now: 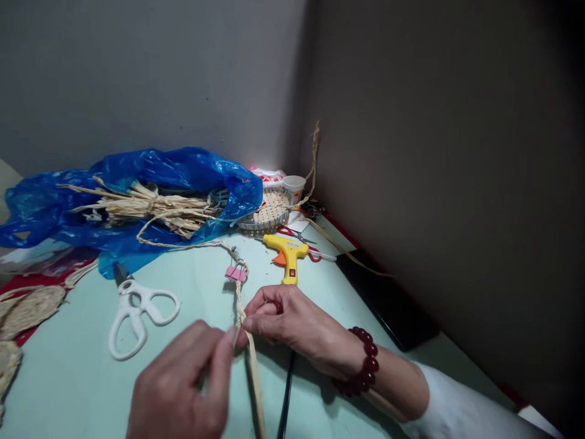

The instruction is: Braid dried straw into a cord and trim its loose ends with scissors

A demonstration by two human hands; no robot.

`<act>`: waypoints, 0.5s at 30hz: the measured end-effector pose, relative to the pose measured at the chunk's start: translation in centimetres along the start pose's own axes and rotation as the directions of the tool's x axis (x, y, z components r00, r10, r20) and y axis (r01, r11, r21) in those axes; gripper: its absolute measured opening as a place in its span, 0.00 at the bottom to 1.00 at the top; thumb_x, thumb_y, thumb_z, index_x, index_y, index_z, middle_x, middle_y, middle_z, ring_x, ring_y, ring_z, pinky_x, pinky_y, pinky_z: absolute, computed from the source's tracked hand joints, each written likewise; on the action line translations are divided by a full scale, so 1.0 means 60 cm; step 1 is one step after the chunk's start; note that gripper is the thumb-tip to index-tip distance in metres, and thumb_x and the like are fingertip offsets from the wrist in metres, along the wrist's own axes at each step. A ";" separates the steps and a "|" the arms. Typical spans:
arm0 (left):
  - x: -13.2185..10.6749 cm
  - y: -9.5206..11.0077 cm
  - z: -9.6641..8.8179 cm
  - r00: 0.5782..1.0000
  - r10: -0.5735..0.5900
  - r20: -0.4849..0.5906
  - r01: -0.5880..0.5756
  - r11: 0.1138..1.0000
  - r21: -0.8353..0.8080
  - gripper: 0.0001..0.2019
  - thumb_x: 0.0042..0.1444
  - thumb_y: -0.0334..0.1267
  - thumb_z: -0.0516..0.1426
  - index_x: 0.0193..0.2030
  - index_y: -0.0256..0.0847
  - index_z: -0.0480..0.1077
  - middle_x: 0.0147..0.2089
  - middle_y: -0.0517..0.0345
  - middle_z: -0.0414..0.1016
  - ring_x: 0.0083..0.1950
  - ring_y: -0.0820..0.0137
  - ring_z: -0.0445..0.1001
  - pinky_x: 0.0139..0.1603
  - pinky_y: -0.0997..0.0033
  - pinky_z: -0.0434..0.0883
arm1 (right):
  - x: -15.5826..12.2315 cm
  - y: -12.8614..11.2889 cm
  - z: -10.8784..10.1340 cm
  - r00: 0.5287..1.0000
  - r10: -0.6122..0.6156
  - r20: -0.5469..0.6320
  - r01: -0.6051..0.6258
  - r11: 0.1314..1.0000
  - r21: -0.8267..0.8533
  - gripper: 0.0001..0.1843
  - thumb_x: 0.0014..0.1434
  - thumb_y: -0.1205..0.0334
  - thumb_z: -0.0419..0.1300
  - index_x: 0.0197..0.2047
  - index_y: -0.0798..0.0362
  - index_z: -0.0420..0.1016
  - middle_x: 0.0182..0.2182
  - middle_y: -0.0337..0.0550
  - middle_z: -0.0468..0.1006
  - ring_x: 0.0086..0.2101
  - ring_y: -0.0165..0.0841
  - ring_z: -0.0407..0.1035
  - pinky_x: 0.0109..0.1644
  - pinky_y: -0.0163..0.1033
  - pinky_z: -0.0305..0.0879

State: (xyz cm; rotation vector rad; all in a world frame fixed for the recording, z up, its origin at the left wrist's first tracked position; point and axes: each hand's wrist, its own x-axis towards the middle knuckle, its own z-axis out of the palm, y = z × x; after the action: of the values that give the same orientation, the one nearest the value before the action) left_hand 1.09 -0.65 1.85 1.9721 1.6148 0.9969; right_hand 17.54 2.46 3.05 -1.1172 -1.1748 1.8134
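A: What is held?

B: A flat, dry straw braid (244, 317) is pinched between the fingertips of the left hand (183, 390) and the right hand (292, 323), both closed on it above the pale green table (82, 378). Braiding appears under way; a tight, even fold seems called for next.

A: Around them?

B: The braid's far end is gripped by a pink binder clip (236, 273). White plastic scissors (137, 314) lie left; a yellow glue gun (287, 255) lies beyond.

Dry, rough pale straw braid (250, 360) looks fibrous and matt. The crinkled blue plastic bag (137, 183) shines glossily. White plastic-handled scissors (137, 314) and the yellow plastic glue gun (287, 253) look smooth; the dark red bead bracelet (363, 363) gleams, polished.
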 end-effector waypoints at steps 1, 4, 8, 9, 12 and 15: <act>0.010 -0.003 -0.005 0.995 -0.103 0.017 0.103 0.993 -0.059 0.10 0.57 0.43 0.55 0.26 0.47 0.72 0.28 0.58 0.72 0.34 0.63 0.71 0.38 0.68 0.61 | -0.001 0.000 0.000 1.000 -0.012 0.015 0.012 1.000 -0.010 0.04 0.55 0.69 0.61 0.31 0.57 0.68 0.22 0.35 0.73 0.19 0.21 0.50 0.23 0.29 0.44; 0.035 -0.018 -0.007 0.894 -0.316 0.318 0.416 0.850 -0.324 0.09 0.54 0.47 0.59 0.34 0.46 0.73 0.36 0.57 0.77 0.44 0.60 0.72 0.46 0.68 0.64 | -0.002 0.003 -0.001 0.999 -0.013 0.033 0.014 0.999 -0.044 0.04 0.57 0.67 0.59 0.32 0.57 0.68 0.24 0.37 0.74 0.21 0.22 0.51 0.24 0.30 0.45; 0.045 -0.027 0.008 0.774 -0.202 0.600 0.567 0.644 -0.515 0.10 0.56 0.45 0.58 0.29 0.42 0.69 0.24 0.63 0.69 0.25 0.73 0.66 0.28 0.75 0.63 | 0.000 0.011 -0.001 0.999 -0.037 -0.009 0.035 0.986 -0.165 0.04 0.58 0.65 0.58 0.33 0.56 0.68 0.23 0.34 0.67 0.23 0.24 0.54 0.26 0.30 0.49; 0.044 -0.026 0.012 0.767 -0.202 0.609 0.584 0.612 -0.533 0.11 0.55 0.45 0.59 0.29 0.41 0.68 0.21 0.66 0.67 0.21 0.76 0.62 0.24 0.77 0.59 | 0.000 0.013 -0.001 0.998 -0.057 -0.021 0.051 0.975 -0.218 0.04 0.58 0.65 0.58 0.33 0.56 0.68 0.23 0.33 0.66 0.23 0.24 0.55 0.26 0.30 0.50; 0.039 -0.022 0.019 0.748 -0.255 0.613 0.634 0.550 -0.544 0.12 0.51 0.45 0.61 0.27 0.41 0.65 0.17 0.71 0.59 0.16 0.81 0.50 0.17 0.80 0.47 | -0.002 0.017 -0.005 0.991 -0.134 -0.023 0.115 0.916 -0.385 0.04 0.58 0.63 0.57 0.38 0.54 0.68 0.24 0.34 0.69 0.25 0.26 0.58 0.28 0.30 0.53; 0.034 -0.018 0.020 0.733 -0.296 0.612 0.658 0.536 -0.529 0.12 0.50 0.45 0.60 0.25 0.42 0.63 0.17 0.73 0.56 0.16 0.82 0.42 0.17 0.81 0.41 | -0.005 0.015 -0.009 0.984 -0.177 0.026 0.166 0.851 -0.498 0.09 0.60 0.64 0.55 0.44 0.52 0.63 0.26 0.35 0.74 0.28 0.28 0.64 0.31 0.31 0.56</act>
State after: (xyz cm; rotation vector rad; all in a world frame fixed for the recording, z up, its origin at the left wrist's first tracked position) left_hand 1.41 1.72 0.81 0.9824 1.1269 0.6887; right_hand 18.09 2.05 2.17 -1.2563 -1.7363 1.3876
